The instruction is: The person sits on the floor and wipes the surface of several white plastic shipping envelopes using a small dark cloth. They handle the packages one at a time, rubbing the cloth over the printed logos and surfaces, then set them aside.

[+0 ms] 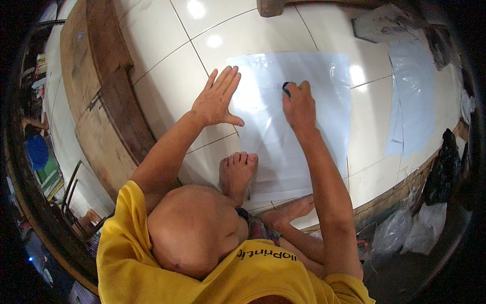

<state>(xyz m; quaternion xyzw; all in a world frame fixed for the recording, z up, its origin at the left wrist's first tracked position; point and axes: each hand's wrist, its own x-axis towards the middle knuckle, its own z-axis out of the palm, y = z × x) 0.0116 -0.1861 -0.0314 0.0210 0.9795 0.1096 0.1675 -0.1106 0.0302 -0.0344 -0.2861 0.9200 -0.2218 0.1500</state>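
Observation:
A pale, bluish-white plastic sheet [293, 167] lies flat on the tiled floor in front of me, with light glinting off its creases. My left hand [215, 104] is open, palm down, its fingers stretched along the sheet's left edge and the thumb pointing toward the sheet. Over the upper right part of the sheet, my right hand [299, 106] is closed around a small dark, curved object [286, 89]. Most of that object is hidden by the fingers, so its kind cannot be made out. My bare foot [238, 169] rests beside the sheet's lower left edge.
More pale plastic sheets [412, 101] lie to the right. Brown cardboard boxes [83, 55] line the left side. A black plastic bag [441, 175] and clear plastic [392, 233] are at the lower right. A wooden leg [271, 7] stands at the top edge.

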